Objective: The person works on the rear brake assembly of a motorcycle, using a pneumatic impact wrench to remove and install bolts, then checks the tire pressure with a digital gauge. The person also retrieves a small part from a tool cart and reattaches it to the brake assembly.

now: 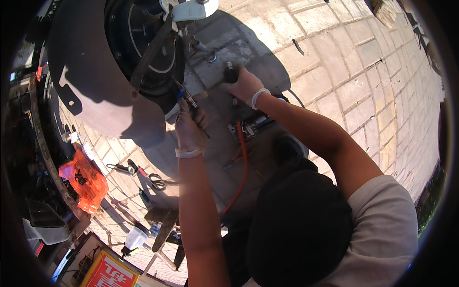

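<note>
L hand (190, 125), gloved, fingers closed on blue-&-metal tool (183, 93), its tip nr black round housing (125, 45); contact unclear. R hand (246, 87), gloved too, fingers wrapped round black piece (231, 73), R of blue tool, above paved floor (361, 71). Orange hose (245, 165) lies nr L forearm (198, 201); orange bag (88, 186) far L.

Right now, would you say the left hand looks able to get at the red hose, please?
Probably not immediately: the left hand appears occupied with a blue-and-metal tool, though nothing visible blocks its way to the red hose.
</note>
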Demonstrator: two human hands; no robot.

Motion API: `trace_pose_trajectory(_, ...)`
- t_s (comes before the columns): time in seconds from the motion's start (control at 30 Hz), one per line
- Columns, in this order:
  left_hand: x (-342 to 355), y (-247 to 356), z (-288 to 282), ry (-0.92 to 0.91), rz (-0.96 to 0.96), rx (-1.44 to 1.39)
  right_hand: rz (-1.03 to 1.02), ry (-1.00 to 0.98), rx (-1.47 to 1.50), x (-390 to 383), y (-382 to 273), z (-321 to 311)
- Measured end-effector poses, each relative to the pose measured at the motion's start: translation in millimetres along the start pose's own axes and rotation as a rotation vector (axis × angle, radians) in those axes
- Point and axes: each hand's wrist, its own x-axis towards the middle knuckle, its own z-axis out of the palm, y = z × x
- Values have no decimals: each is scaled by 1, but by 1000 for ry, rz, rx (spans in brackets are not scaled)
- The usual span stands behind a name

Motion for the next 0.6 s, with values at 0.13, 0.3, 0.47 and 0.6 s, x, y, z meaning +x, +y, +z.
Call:
trace_pose_trajectory(0.13, -13, -11, -9, 113, -26, -87, -31, -16, 105, -4, -5, 7)
trace_pose_trajectory(0.3, -34, -19, -23, 285, -94, 192, -79, -256, 618, -74, 3, 13)
trace_pose_trajectory(0.47, -26, -3, -12, 248, 41, 187, 56, -411, 745, -117, -2, 18)
trace_pose_trajectory(0.6, -10, 11, 12, 263, 62, 270, 105, -486, 802, -114, -20, 17)
